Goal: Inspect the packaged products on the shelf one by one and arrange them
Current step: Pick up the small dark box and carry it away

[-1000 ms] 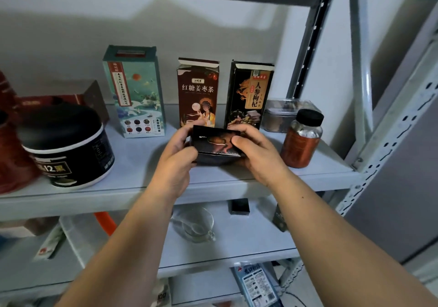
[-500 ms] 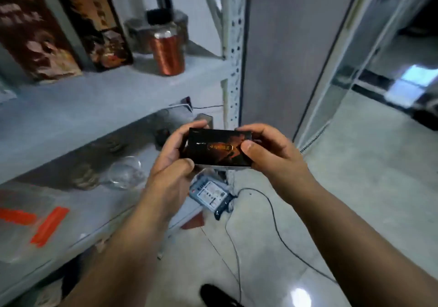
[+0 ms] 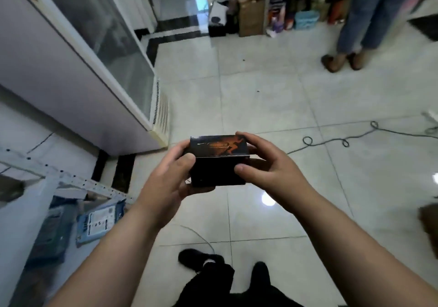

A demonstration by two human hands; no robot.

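A small black box with an orange picture on its top face is held level over the tiled floor, between both hands. My left hand grips its left end, thumb on the near face. My right hand grips the right end, fingers curled over the top edge. The shelf shows only as a corner of perforated white frame at the lower left; the other packaged products are out of view.
A glass-door cabinet stands at the left. A grey cable loops across the floor at right. Another person's legs stand at the back right near a row of goods. Blue packets lie on the low shelf.
The view has swung right, away from the shelf and onto the open floor. Both hands have kept hold of the black box, which has tilted so its dark near side shows.
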